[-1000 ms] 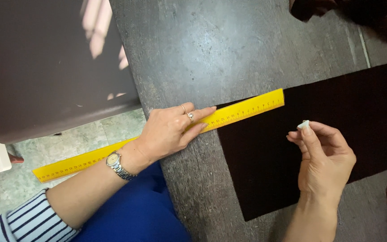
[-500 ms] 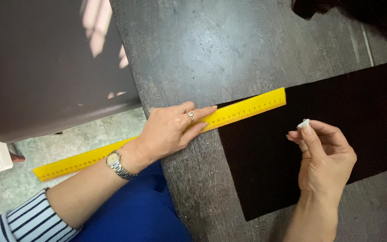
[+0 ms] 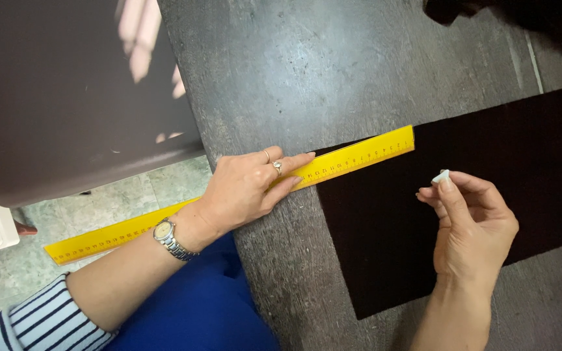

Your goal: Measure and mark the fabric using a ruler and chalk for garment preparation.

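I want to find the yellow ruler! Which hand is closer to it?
Left. The left hand lies flat on the yellow ruler, pressing it to the grey table. The right hand is apart, over the dark cloth, pinching a small white piece.

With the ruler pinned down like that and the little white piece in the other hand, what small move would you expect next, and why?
Probably the right hand lowers the white chalk piece to the yellow ruler edge on the dark fabric. The left hand presses the ruler flat across the grey table, while the chalk is pinched just below the edge, apart from it.
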